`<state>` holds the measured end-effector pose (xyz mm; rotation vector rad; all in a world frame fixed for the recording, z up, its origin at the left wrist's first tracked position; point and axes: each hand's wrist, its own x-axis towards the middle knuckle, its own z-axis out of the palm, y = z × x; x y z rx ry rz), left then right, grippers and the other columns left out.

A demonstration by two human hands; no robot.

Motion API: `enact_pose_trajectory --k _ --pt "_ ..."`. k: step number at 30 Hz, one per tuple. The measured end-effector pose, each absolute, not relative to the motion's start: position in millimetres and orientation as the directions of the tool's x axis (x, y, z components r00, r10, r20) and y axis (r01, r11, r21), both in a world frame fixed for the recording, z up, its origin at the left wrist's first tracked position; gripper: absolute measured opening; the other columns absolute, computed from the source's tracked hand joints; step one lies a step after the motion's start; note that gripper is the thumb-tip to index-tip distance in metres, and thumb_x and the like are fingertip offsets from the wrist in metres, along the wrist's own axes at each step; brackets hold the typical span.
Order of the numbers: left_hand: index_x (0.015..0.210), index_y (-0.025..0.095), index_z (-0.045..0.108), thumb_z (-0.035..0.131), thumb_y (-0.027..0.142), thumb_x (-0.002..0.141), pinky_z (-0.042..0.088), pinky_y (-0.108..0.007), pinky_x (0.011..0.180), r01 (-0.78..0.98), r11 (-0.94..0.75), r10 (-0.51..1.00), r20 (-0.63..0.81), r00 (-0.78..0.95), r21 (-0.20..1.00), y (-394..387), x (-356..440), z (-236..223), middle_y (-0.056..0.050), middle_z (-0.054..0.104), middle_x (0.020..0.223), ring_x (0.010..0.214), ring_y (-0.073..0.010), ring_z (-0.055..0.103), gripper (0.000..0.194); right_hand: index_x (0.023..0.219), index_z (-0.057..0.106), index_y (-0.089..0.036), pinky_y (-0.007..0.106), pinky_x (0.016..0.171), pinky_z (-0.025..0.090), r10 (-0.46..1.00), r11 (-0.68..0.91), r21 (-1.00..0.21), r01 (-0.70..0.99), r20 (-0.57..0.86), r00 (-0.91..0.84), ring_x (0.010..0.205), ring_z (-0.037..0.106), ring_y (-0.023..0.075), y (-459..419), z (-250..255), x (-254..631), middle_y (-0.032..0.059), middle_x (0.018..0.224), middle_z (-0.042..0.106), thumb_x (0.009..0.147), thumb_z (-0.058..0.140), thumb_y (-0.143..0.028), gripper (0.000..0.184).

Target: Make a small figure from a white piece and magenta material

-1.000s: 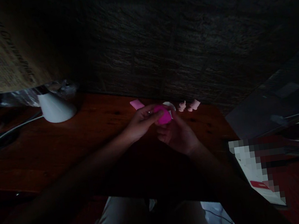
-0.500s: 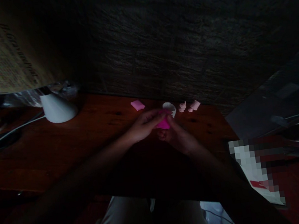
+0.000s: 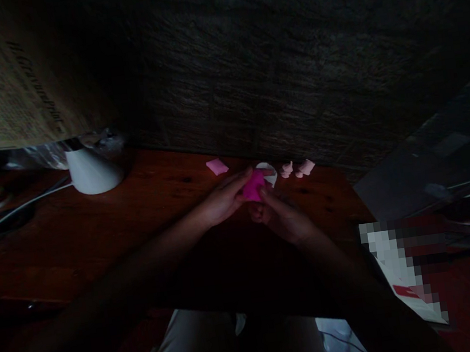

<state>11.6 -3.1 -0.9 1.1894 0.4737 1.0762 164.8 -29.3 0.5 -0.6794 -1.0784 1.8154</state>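
Dim wooden table (image 3: 153,181); bright pink piece (image 3: 253,186) over it, grasped between left hand (image 3: 221,204) and right hand (image 3: 285,215), more of its face showing than half a second ago; grip's underside obscured; white round object (image 3: 273,178) behind, partly hidden

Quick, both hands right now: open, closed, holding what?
Left hand: closed, holding the bright pink piece.
Right hand: closed on the same piece, thumb against it.
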Motion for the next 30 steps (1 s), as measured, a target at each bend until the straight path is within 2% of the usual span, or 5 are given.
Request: enact_pose_trajectory --k 3,10,17,22,30 --pt "0.112 0.021 0.078 0.066 0.065 0.088 0.060 -0.033 0.076 -0.398 -0.017 0.863 0.214 0.457 0.917 -1 10 -2 -0.012 0.079 0.108 0.092 -0.0236 0.075 0.052 0.087 0.068 -0.026 0.025 0.054 0.041 0.904 -0.209 -0.891 -0.404 -0.018 -0.428 0.059 0.054 0.0105 -29 0 164 -0.0047 0.073 0.066 0.068 0.090 -0.051 0.039" --pt "0.105 0.020 0.080 0.083 0.054 0.077 0.055 -0.032 0.092 -0.297 -0.213 0.932 0.285 0.226 0.931 5 12 -10 -0.007 0.079 0.107 0.100 -0.0198 0.071 0.044 0.092 0.076 -0.025 0.023 0.056 0.043 0.974 -0.096 -0.958 -0.269 -0.036 -0.222 0.059 0.056 0.0086 -20 -4 169 -0.0015 0.084 0.074 0.063 0.093 -0.050 0.042" --pt "0.104 0.022 0.080 0.083 0.048 0.080 0.053 -0.031 0.093 -0.423 -0.155 0.926 0.280 0.252 0.893 7 10 -10 -0.005 0.079 0.107 0.101 -0.0175 0.072 0.036 0.086 0.074 -0.024 0.024 0.058 0.048 0.933 -0.183 -0.906 -0.381 -0.038 -0.357 0.062 0.061 0.0113 -22 0 172 -0.0023 0.069 0.068 0.069 0.089 -0.056 0.039" --pt "0.106 0.023 0.080 0.082 0.051 0.080 0.051 -0.031 0.097 -0.413 -0.183 0.923 0.300 0.240 0.892 6 11 -11 -0.005 0.079 0.110 0.106 -0.0194 0.071 0.038 0.085 0.075 -0.024 0.021 0.057 0.046 0.938 -0.195 -0.894 -0.404 -0.050 -0.342 0.060 0.059 0.0081 -21 1 170 -0.0036 0.075 0.069 0.058 0.096 -0.054 0.045" --pt "0.109 0.025 0.080 0.083 0.051 0.079 0.053 -0.030 0.093 -0.377 -0.242 0.899 0.353 0.261 0.894 4 11 -11 -0.006 0.079 0.112 0.104 -0.0201 0.073 0.040 0.086 0.079 -0.026 0.021 0.055 0.041 0.926 -0.180 -0.894 -0.411 -0.013 -0.377 0.060 0.051 0.0069 -18 0 172 -0.0028 0.079 0.069 0.059 0.097 -0.050 0.040"
